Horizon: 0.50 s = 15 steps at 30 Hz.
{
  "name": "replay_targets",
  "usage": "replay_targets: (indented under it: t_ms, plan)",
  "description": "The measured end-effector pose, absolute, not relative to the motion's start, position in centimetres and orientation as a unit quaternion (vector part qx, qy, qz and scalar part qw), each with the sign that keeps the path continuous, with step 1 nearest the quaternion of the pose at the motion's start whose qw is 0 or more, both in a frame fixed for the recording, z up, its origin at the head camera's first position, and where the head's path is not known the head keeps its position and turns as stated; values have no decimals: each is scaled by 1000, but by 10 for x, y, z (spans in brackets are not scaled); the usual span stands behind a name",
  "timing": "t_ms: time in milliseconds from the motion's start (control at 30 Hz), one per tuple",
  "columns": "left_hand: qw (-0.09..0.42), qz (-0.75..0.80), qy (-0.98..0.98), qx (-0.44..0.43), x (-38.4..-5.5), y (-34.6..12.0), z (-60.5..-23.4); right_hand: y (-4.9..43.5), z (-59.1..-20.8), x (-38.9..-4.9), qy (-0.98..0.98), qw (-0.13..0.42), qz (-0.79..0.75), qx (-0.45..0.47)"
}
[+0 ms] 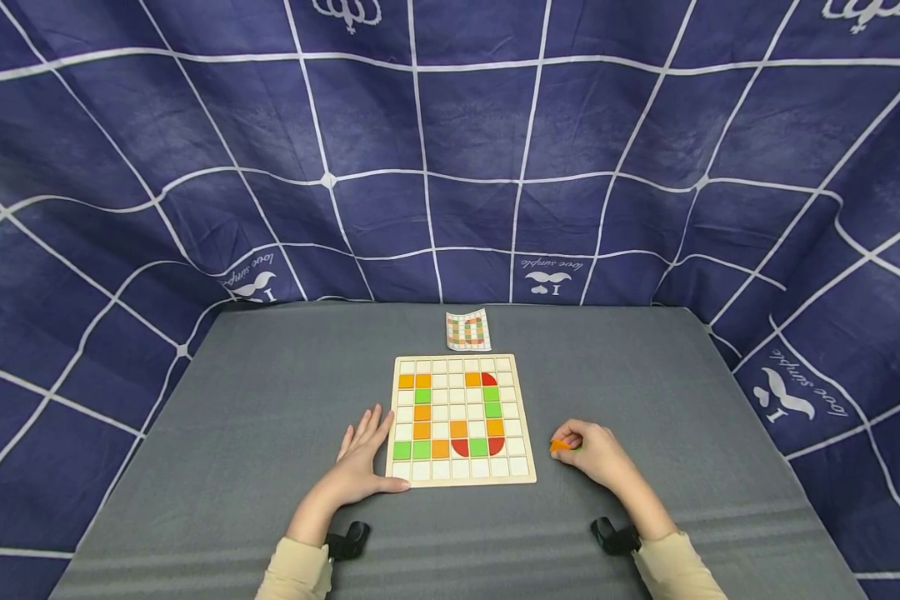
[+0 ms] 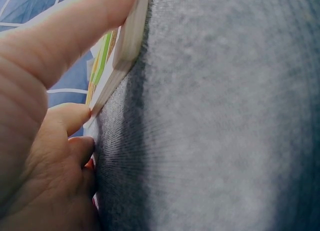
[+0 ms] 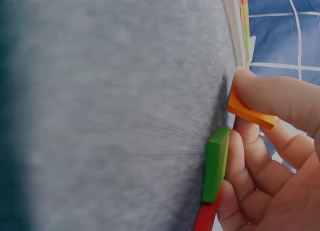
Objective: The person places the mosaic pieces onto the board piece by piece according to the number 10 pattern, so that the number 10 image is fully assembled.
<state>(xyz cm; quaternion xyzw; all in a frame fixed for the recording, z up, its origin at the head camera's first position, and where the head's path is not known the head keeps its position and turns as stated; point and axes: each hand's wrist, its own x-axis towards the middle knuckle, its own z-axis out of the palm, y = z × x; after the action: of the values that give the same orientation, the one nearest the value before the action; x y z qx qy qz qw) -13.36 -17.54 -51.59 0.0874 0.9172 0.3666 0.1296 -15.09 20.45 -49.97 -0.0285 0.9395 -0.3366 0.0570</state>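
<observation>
A pale wooden grid board (image 1: 458, 412) lies on the grey table, with orange, green and red tiles set in some of its squares. Along the board's left edge rests my left hand (image 1: 356, 471), fingers spread and its thumb on the near left corner. To the right of the board, my right hand (image 1: 600, 454) pinches an orange tile (image 3: 247, 111) between thumb and fingers. Just below it in the right wrist view, a green tile (image 3: 215, 166) sits against the other fingers. A red piece (image 3: 205, 218) shows partly beneath that one.
A small printed card (image 1: 468, 331) with a coloured grid pattern stands behind the board. Dark blue cloth (image 1: 465, 208) with white lines hangs around the grey tabletop (image 1: 285, 375). Black wrist bands (image 1: 348, 542) are on both arms.
</observation>
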Motion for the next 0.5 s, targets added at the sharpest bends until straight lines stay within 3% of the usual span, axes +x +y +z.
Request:
replay_targets:
  t_ms: [500]
  plan:
    - [135, 366, 917, 86, -134, -175, -515, 173, -489, -176, 869, 57, -491, -6]
